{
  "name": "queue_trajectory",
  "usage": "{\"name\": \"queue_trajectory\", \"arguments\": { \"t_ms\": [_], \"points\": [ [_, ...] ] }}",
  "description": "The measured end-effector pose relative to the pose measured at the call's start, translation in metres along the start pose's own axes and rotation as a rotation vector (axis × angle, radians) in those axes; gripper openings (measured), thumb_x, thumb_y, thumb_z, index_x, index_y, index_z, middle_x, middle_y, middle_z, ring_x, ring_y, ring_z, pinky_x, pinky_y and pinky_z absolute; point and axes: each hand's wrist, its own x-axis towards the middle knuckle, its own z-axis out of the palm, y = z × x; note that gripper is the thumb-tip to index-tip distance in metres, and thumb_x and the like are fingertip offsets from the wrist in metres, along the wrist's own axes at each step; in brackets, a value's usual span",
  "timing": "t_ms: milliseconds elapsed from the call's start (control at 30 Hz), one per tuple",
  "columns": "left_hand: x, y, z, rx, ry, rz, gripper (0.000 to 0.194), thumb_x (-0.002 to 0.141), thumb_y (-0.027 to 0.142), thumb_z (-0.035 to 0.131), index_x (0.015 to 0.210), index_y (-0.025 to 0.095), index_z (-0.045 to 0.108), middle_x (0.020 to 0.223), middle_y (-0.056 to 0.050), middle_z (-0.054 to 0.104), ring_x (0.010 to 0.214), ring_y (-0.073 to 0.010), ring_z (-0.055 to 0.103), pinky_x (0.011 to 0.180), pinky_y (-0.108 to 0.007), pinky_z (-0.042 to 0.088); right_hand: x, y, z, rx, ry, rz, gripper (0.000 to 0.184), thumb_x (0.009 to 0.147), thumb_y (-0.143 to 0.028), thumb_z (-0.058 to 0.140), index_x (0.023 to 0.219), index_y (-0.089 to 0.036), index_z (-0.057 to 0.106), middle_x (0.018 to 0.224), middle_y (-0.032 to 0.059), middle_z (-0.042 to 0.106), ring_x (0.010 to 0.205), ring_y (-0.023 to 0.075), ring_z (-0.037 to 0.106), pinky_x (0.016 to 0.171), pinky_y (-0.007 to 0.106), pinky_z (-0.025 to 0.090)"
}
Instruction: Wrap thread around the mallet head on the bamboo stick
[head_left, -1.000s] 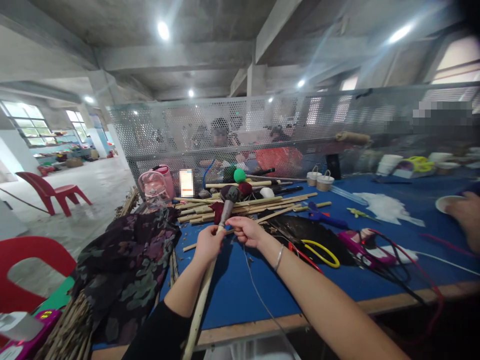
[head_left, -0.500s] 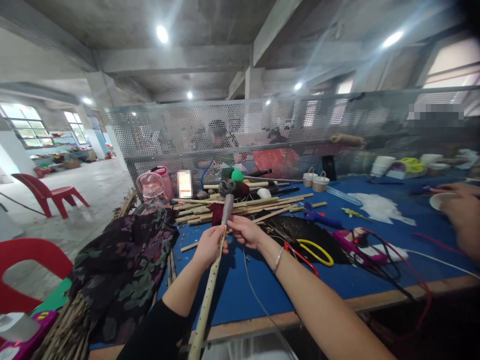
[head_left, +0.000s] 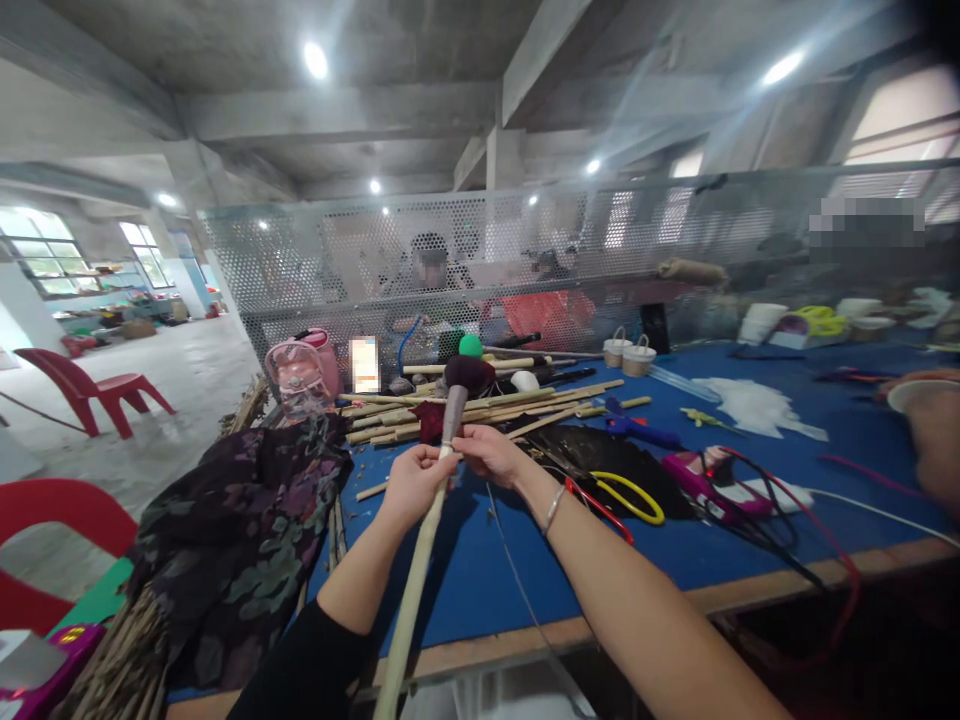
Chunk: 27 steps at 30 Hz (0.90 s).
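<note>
My left hand (head_left: 411,483) is wrapped round a long bamboo stick (head_left: 409,600) that rises from the table's near edge. The stick ends in a grey wrapped neck and a dark fuzzy head (head_left: 466,374). My right hand (head_left: 489,452) pinches the grey neck just below that head, fingers closed, with a thin cord (head_left: 517,585) trailing down from it toward me. Both hands hover over the blue table (head_left: 675,555), close together.
A pile of bamboo sticks (head_left: 480,410) lies behind my hands. A dark floral cloth (head_left: 240,540) covers the left corner. Yellow-handled scissors (head_left: 630,497), a pink tool with cables (head_left: 705,475), white stuffing (head_left: 750,408) and small baskets (head_left: 628,352) lie right. Another person's hand (head_left: 934,430) shows at the far right. People sit behind the mesh screen (head_left: 570,250).
The stick's head has turned, and both hands have shifted slightly up and together along the neck. The other person's hand at the right edge has moved.
</note>
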Motion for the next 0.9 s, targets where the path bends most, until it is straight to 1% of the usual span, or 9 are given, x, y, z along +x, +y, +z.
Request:
{"name": "queue_trajectory", "arguments": {
  "t_ms": [100,233,333,433,500,633,733,800,900],
  "points": [
    [-0.0027,0.0038,0.0007,-0.144,-0.136,-0.041,0.039,0.064,0.049,0.064,0.076,0.012,0.056,0.068,-0.005,0.065,0.047,-0.009,0.055,0.044,-0.019,0.042,-0.0045,-0.0044,-0.0048,0.075,-0.074,-0.008,0.034,0.065,-0.04,0.069,0.082,-0.014,0.053,0.038,-0.0124,0.03,0.031,0.0026,0.015,0.03,0.017,0.01],
    [-0.0074,0.0072,0.0048,-0.188,-0.237,-0.101,0.041,0.068,0.049,0.059,0.086,0.012,0.057,0.075,-0.006,0.066,0.05,-0.0105,0.058,0.044,-0.021,0.044,-0.0074,-0.008,-0.0022,0.11,-0.04,0.021,0.035,0.063,-0.04,0.07,0.079,-0.016,0.051,0.038,-0.0123,0.031,0.031,0.0022,0.012,0.03,0.017,0.007],
    [-0.0073,0.0067,0.0061,-0.083,-0.068,-0.057,0.039,0.068,0.049,0.06,0.083,0.014,0.055,0.066,-0.002,0.063,0.043,-0.0089,0.053,0.039,-0.019,0.038,-0.006,-0.0079,0.0017,0.06,0.005,0.029,0.034,0.064,-0.04,0.069,0.068,-0.017,0.045,0.036,-0.0124,0.027,0.031,0.0025,0.013,0.03,0.018,0.007],
    [-0.0046,0.006,0.0044,0.033,0.093,0.038,0.037,0.057,0.043,0.072,0.071,0.014,0.052,0.049,0.005,0.053,0.038,-0.0059,0.045,0.039,-0.017,0.035,-0.0045,-0.0072,0.0031,0.017,0.038,0.031,0.034,0.065,-0.041,0.069,0.066,-0.017,0.044,0.036,-0.0122,0.026,0.03,0.0027,0.014,0.03,0.019,0.007],
    [-0.0034,0.0067,0.0032,0.025,0.055,0.001,0.038,0.055,0.042,0.074,0.069,0.014,0.053,0.048,0.004,0.053,0.038,-0.0064,0.046,0.039,-0.017,0.035,-0.0045,-0.0071,0.0027,0.016,0.029,0.022,0.033,0.066,-0.041,0.069,0.068,-0.017,0.047,0.037,-0.012,0.026,0.031,0.0028,0.014,0.031,0.019,0.007],
    [-0.0053,0.0096,0.0042,-0.187,-0.086,-0.099,0.038,0.062,0.047,0.067,0.074,0.012,0.056,0.063,-0.004,0.063,0.045,-0.0089,0.053,0.043,-0.019,0.039,-0.0054,-0.0078,0.0015,0.104,-0.028,-0.026,0.036,0.066,-0.042,0.068,0.086,-0.015,0.053,0.04,-0.0125,0.028,0.033,0.0028,0.013,0.031,0.018,0.008],
    [-0.0065,0.0094,0.0039,-0.242,-0.158,-0.172,0.039,0.065,0.047,0.064,0.08,0.012,0.058,0.069,-0.006,0.065,0.049,-0.0107,0.056,0.045,-0.02,0.041,-0.0051,-0.0079,0.0012,0.104,-0.021,-0.032,0.033,0.066,-0.04,0.069,0.081,-0.015,0.052,0.041,-0.0117,0.032,0.032,0.0022,0.014,0.031,0.019,0.007],
    [-0.0055,0.0076,0.0016,-0.121,-0.129,-0.143,0.041,0.066,0.048,0.064,0.083,0.012,0.06,0.067,-0.005,0.064,0.048,-0.0105,0.054,0.044,-0.02,0.038,-0.0043,-0.0074,0.001,0.063,0.004,-0.01,0.031,0.065,-0.039,0.069,0.071,-0.016,0.049,0.039,-0.0115,0.03,0.031,0.002,0.015,0.031,0.019,0.007],
    [-0.0027,0.0045,-0.0035,0.096,-0.023,0.023,0.04,0.061,0.047,0.069,0.078,0.012,0.061,0.055,0.001,0.058,0.043,-0.0075,0.046,0.041,-0.018,0.031,-0.0028,-0.0063,0.0009,0.015,0.026,0.019,0.032,0.065,-0.039,0.069,0.066,-0.016,0.046,0.038,-0.012,0.026,0.031,0.0023,0.014,0.031,0.02,0.006]
  ]
}}
